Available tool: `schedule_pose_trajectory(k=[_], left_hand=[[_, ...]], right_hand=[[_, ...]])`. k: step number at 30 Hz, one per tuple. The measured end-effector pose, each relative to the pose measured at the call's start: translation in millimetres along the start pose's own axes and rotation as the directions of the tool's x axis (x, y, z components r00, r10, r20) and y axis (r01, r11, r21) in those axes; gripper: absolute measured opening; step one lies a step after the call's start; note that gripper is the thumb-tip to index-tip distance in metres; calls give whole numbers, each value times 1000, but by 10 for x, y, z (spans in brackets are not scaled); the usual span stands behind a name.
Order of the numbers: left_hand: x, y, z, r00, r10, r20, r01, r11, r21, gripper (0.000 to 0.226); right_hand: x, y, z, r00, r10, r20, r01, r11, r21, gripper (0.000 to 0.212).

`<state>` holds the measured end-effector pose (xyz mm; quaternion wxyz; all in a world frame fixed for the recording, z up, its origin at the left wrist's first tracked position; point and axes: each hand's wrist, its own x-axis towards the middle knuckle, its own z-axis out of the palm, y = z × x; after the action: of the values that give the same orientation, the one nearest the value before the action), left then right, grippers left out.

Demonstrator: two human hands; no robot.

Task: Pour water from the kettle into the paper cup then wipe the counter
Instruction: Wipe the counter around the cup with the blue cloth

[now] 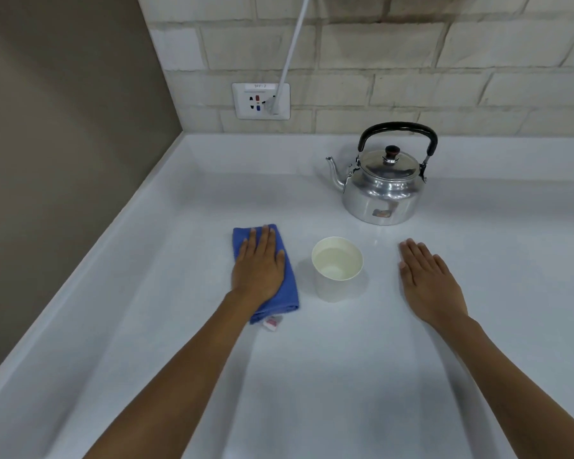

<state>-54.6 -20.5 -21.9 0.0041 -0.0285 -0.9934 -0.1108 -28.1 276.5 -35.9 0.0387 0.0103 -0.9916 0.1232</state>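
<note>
Water already fills the white paper cup (337, 264), so the left hand (258, 266) presses flat on the folded blue cloth (290, 286) to wipe the white surface (312, 376), right hand (428, 279) resting flat and empty.

A: Where are the hands?

B: The left hand (258, 266) lies flat, palm down, on a folded blue cloth (265, 273) on the white bench (312, 376). The right hand (428, 279) rests flat on the bare bench, holding nothing.

A: And between them?

B: A white paper cup (337, 268), upright, with water inside. Behind it stands a shiny metal kettle with a black handle (383, 183), spout pointing left.
</note>
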Motion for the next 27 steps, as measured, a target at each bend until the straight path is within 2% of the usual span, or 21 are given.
schedule_pose_trajectory(k=[3,5,7,9,12,15,17,20,23,25,27], left_hand=[[-183,-21,46,977,211,-8,-211,977,-35,55],[-269,-190,26,926,379,2,-378,924,-57,54],[-219,-376,-50,892,452,25,-451,892,-42,52],[-29,-486,-94,924,382,8,-382,924,-3,52],[355,-363,-72,994,109,-25,-109,994,-2,53],[652,-37,9,999,-44,-17,43,999,-16,54],[735,175,65,1000,-6,-23,6,1000,-16,55],[719,269,131,976,217,-24,-217,976,-1,54],[729,95,111,907,422,2,-421,905,-59,53],[807,12,60,876,481,29,-479,876,-64,52],[927,20,41,884,467,36,-466,884,-41,52]], right_hand=[[-3,11,-3,1000,-2,4,2,1000,6,50],[-6,16,-4,1000,-6,-3,6,1000,-2,50],[-11,8,-4,1000,-11,-19,11,1000,-6,50],[-13,-8,-3,1000,-10,-28,9,1000,-16,50],[-12,-34,-10,999,4,-37,-5,1000,-22,50],[-14,-60,-17,999,5,-47,-6,1000,-29,49],[-13,-61,-25,999,8,-44,-10,999,-32,50],[-17,-56,-35,999,11,-31,-12,1000,-25,50],[-15,-51,-40,1000,18,-10,-18,1000,-13,50],[-18,-62,-39,1000,23,-12,-23,1000,3,50],[-24,-72,-29,999,26,-24,-26,999,19,50]])
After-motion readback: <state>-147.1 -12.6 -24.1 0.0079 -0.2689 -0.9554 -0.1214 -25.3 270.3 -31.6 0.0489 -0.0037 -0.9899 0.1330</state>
